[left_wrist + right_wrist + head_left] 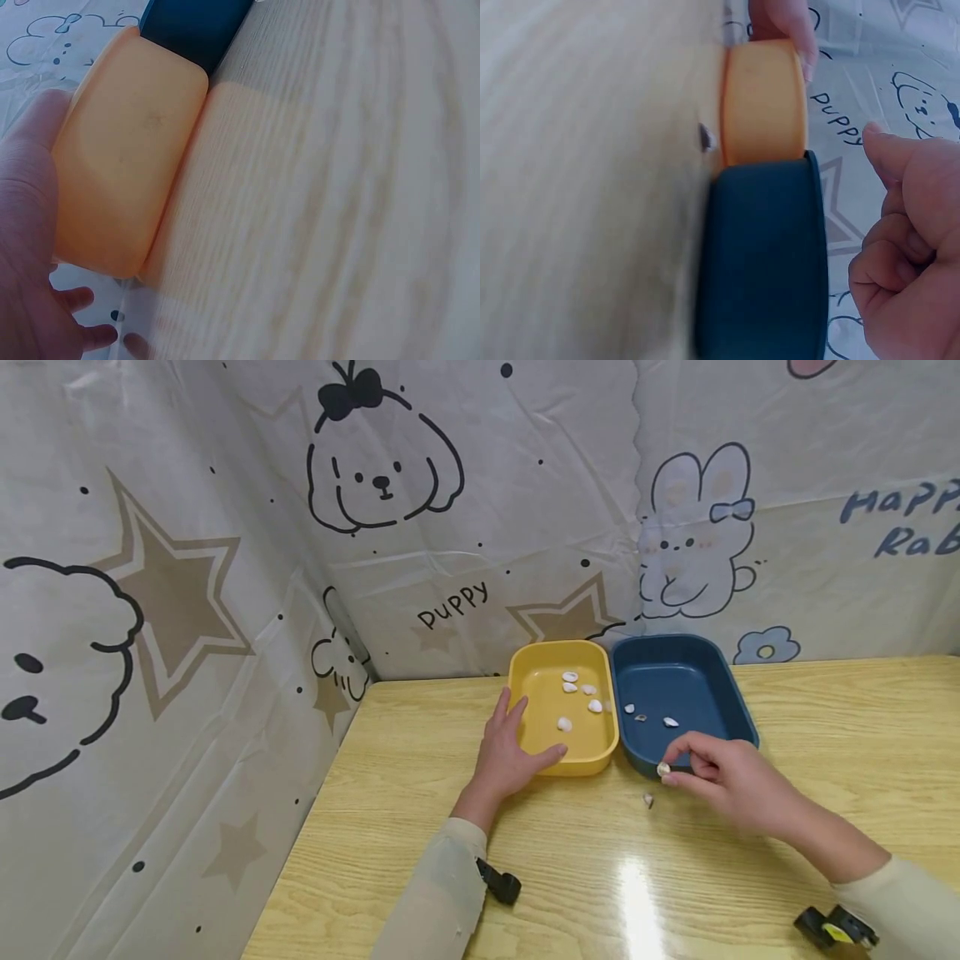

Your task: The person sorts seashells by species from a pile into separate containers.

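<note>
In the head view my right hand (738, 785) pinches a small shell (663, 769) between thumb and forefinger, over the near rim of the blue tray (742, 718). Three small shells lie inside that tray. My left hand (512, 756) rests on the yellow tray (540, 743), fingers spread along its left side and thumb over its near rim. Several white shells (564, 724) lie in the yellow tray. A single shell (648, 801) sits on the table in front of the trays. The held shell cannot be seen in the right wrist view.
The two trays stand side by side on the wood-grain table (390, 777), against a cartoon-printed cloth (465, 560) hanging behind and to the left. Small black devices (501, 883) are strapped at both wrists. A bright glare crosses the table's front.
</note>
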`<state>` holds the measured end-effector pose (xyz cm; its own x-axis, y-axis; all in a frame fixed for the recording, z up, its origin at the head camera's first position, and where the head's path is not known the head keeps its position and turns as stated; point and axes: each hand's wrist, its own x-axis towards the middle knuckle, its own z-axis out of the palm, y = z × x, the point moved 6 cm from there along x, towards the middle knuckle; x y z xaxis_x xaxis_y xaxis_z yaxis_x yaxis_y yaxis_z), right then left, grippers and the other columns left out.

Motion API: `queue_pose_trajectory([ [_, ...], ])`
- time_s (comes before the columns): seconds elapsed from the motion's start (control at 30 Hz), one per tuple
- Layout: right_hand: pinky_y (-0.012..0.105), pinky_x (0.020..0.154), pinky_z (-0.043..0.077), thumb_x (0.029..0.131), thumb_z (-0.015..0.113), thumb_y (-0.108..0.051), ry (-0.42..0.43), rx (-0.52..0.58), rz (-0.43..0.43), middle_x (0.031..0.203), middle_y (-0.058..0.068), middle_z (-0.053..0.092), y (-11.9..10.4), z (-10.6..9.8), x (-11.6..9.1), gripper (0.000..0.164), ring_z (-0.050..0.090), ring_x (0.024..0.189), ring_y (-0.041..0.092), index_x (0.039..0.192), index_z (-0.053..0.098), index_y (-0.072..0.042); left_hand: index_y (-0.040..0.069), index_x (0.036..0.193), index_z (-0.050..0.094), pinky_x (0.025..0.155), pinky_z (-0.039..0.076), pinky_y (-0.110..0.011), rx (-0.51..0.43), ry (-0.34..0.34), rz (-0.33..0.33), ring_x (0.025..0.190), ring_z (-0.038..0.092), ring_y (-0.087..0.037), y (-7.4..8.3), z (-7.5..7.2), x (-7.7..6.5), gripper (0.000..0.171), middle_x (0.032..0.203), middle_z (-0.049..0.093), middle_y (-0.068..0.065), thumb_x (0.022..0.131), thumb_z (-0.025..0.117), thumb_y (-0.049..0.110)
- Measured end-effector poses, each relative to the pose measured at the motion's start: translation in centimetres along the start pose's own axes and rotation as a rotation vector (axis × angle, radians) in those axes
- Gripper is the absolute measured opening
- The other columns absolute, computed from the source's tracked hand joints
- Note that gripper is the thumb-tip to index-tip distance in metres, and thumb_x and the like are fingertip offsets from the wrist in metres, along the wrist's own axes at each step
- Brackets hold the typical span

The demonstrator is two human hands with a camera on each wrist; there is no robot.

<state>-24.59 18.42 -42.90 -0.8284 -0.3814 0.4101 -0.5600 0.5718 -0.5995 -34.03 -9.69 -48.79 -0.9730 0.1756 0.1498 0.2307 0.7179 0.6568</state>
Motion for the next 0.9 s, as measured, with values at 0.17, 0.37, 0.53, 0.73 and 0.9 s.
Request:
queue_pose_trajectory([
  [0.17, 0.023, 0.048, 0.029, 0.084, 0.081, -0.009, 0.086, -0.034, -0.043, 0.061, -0.016, 0.028, -0.5, -1.2, 1.3, 0.025, 0.027, 0.048, 0.003, 0.097, 0.064, -0.021, 0.019, 0.157, 0.034, 0.112, 0.027, -0.051, -0.005, -0.003, 0.001, 0.148, 0.017, -0.026, 0.1, 0.0, -0.1, 0.103, 0.167, 0.002, 0.008, 0.075, 0.074, 0.068],
  [0.37, 0.026, 0.048, 0.028, 0.083, 0.082, -0.009, 0.179, -0.071, -0.03, 0.061, -0.011, 0.031, -0.4, -2.5, 2.7, 0.024, 0.032, 0.049, 0.008, 0.098, 0.065, -0.017, 0.017, 0.157, 0.034, 0.112, 0.028, -0.051, -0.001, 0.002, 0.014, 0.148, 0.017, -0.027, 0.1, -0.1, -0.1, 0.103, 0.167, 0.003, 0.007, 0.076, 0.074, 0.067],
  [0.53, 0.027, 0.048, 0.027, 0.085, 0.081, -0.01, 0.239, -0.074, 0.003, 0.06, -0.007, 0.033, 0.3, -3.2, 3.8, 0.02, 0.033, 0.049, 0.012, 0.098, 0.066, -0.013, 0.017, 0.157, 0.034, 0.112, 0.028, -0.051, -0.004, 0.003, 0.014, 0.148, 0.017, -0.027, 0.1, -0.1, -0.1, 0.103, 0.167, 0.004, 0.006, 0.076, 0.074, 0.067],
  [0.73, 0.029, 0.048, 0.027, 0.088, 0.08, -0.015, 0.291, -0.068, 0.068, 0.06, -0.002, 0.035, 1.1, -3.6, 5.1, 0.02, 0.035, 0.049, 0.016, 0.1, 0.066, -0.008, 0.017, 0.157, 0.034, 0.113, 0.027, -0.05, -0.002, 0.001, 0.012, 0.148, 0.017, -0.026, 0.1, -0.1, -0.1, 0.104, 0.167, 0.004, 0.006, 0.075, 0.074, 0.068],
  [0.9, 0.029, 0.047, 0.027, 0.09, 0.078, -0.016, 0.336, -0.08, 0.079, 0.059, 0.0, 0.035, 1.8, -3.4, 6.3, 0.02, 0.035, 0.047, 0.017, 0.102, 0.065, -0.007, 0.018, 0.157, 0.034, 0.113, 0.027, -0.05, -0.005, -0.001, 0.013, 0.149, 0.016, -0.025, 0.0, 0.0, 0.0, 0.104, 0.167, 0.002, 0.008, 0.075, 0.073, 0.068],
])
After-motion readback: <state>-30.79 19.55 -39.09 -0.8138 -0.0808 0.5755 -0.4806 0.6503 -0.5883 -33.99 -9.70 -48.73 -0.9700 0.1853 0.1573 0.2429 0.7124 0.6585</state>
